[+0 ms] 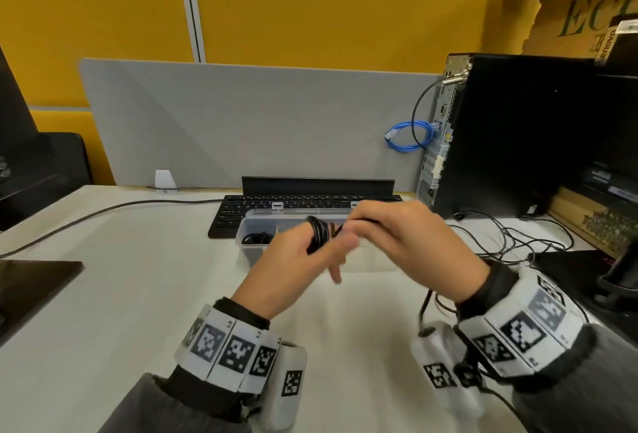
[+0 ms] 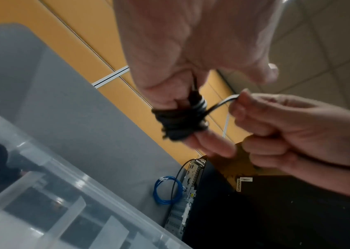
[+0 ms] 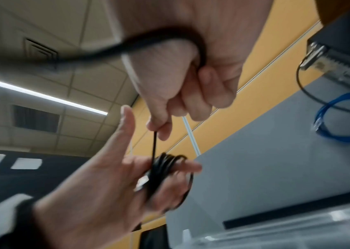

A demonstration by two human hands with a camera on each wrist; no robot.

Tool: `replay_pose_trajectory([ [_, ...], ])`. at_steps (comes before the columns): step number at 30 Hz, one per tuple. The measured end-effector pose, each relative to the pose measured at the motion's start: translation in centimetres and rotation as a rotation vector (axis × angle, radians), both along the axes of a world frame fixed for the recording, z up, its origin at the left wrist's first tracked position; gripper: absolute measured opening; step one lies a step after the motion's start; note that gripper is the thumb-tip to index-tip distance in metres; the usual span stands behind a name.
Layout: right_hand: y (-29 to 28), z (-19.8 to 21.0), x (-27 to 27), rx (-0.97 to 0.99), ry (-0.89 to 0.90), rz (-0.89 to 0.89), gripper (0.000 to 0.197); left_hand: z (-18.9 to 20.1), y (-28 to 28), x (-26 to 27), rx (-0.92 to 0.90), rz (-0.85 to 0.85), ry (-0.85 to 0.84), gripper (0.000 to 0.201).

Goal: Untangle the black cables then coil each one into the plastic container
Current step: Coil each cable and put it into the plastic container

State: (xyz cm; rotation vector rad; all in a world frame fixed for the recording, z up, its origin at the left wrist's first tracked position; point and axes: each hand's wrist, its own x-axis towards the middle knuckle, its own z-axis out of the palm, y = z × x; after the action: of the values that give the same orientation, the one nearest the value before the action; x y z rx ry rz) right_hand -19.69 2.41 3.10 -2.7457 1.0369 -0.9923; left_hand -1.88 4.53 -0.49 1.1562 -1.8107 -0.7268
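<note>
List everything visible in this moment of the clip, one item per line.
Black cable coil: one, black, wound round the left hand's fingers, free end pinched by the right hand.
Clear plastic container: one, transparent, on the table before the keyboard; one black bundle already inside.
Black keyboard: one, behind the container.
Black desktop tower: one, right.
Blue network cable: one loop, hanging at the tower's back.
Grey divider panel: one, behind the table.
White table: one.
Loose thin black wires: several, right of the table.
Left hand: holding the coil.
Right hand: pinching the cable.
</note>
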Motion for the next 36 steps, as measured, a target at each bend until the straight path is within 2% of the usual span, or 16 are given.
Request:
replay_pose_trajectory([
  [1,-0.6,-0.1,-0.4,-0.013,-0.010,-0.041,0.029,-0.1,0.0,0.1,0.020,-0.017,-0.066,0.049],
  [3,-1.8,-0.9,-1.1,0.040,0.018,-0.109,0.036,0.2,0.1,0.4,0.097,-0.092,-0.003,0.029],
  [8,-2.9,-2.7,-3.1,0.243,0.135,-0.204,0.033,1.4,0.7,1.4,0.233,-0.250,0.570,0.029],
  [13,-0.7,-4.0,-1.7,0.450,0.489,-0.111,0.020,1.7,0.4,0.3,0.253,-0.200,1.134,0.035],
  [14,-0.2,-4.2,-1.3,0.474,0.487,-0.072,0.018,1.6,0.1,0.4,0.236,-0.177,1.197,0.035],
  [16,0.3,-3.8,-0.7,0.531,0.344,-0.017,0.022,1.4,-0.4,0.8,0.185,-0.095,1.270,0.036],
  [19,-0.2,-2.4,-1.3,0.636,0.030,0.020,0.026,1.0,-0.9,1.5,0.145,0.039,1.313,0.041],
  [21,-0.4,-1.6,-2.0,0.710,-0.119,0.064,0.019,0.8,-1.2,2.1,0.120,0.107,1.264,0.037],
  [22,-0.4,-1.3,-2.3,0.744,-0.222,0.089,0.011,0.7,-1.3,2.3,0.110,0.143,1.222,0.037],
  [23,-0.5,-1.2,-2.7,0.777,-0.341,0.118,0.012,0.6,-1.4,2.4,0.106,0.178,1.180,0.037],
  [25,-0.5,-1.2,-3.3,0.865,-0.555,0.214,0.025,0.4,-1.5,2.6,0.116,0.239,1.106,0.031],
  [27,-0.3,-1.1,-3.3,0.937,-0.657,0.388,0.020,0.1,-1.7,2.5,0.132,0.289,1.055,0.027],
  [30,0.5,-1.0,-2.7,0.948,-0.577,0.580,0.031,-0.4,-2.1,2.5,0.160,0.333,1.016,0.026],
  [34,1.4,-0.4,-1.3,0.726,-0.305,0.492,0.042,-0.8,-2.4,2.5,0.182,0.337,0.990,0.026],
  [36,1.4,-0.2,-0.8,0.662,-0.260,0.425,0.046,-0.8,-2.5,2.6,0.186,0.331,0.981,0.027],
])
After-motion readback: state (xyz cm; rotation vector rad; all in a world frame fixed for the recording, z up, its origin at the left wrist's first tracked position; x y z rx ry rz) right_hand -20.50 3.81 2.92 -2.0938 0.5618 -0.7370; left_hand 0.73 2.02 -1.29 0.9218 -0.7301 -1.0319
